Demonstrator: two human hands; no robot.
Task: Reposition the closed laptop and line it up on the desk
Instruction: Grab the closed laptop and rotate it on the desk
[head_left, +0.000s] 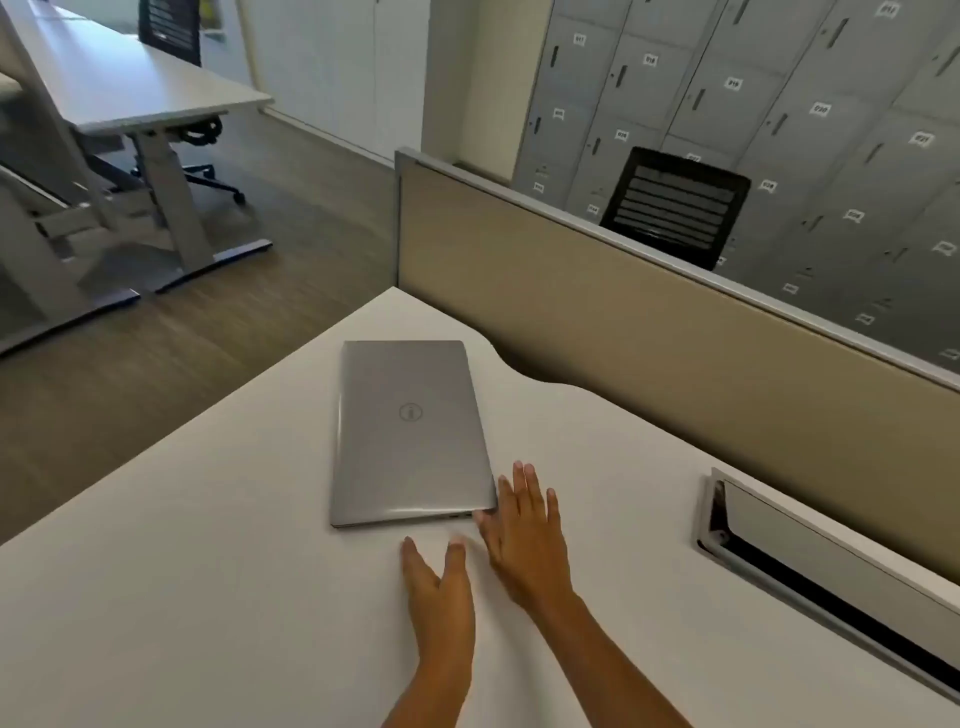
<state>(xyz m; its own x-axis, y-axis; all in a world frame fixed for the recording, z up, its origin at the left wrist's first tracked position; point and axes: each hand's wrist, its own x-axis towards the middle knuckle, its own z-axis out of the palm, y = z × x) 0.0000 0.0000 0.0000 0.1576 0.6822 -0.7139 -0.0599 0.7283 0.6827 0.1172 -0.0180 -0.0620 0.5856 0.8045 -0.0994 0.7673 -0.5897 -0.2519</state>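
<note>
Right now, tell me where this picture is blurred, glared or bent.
Head view: the left hand has smeared fingertips; a soft sheen lies on the laptop near its front edge; the wide lens bends the partition and tilts the lockers.

Both bare forearms outstretched, left hand (441, 587) and right hand (524, 540) flat, fingers spread, nothing held.

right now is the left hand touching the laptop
Apart. The head view shows bare desk between the left hand fingertips and the laptop near edge.
</note>
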